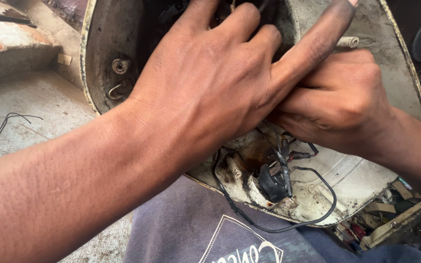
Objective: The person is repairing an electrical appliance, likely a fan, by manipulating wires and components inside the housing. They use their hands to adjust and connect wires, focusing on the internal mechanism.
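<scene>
A dirty cream-coloured metal housing [101,53], open side up, rests across my lap. My left hand [210,78] reaches into it from the lower left, fingers curled down into its dark middle; what the fingertips touch is hidden. Just to the right, partly under the left thumb, my right hand [337,104] is clenched inside the housing. Whether it grips something is hidden. Below the hands lie black wires [274,226] and a black connector [271,182].
A bolt [120,65] and a wire hook [115,92] sit on the housing's left inner wall. A grey concrete floor [35,107] with a loose black wire [6,124] lies at left. Cluttered small parts [386,216] show at lower right.
</scene>
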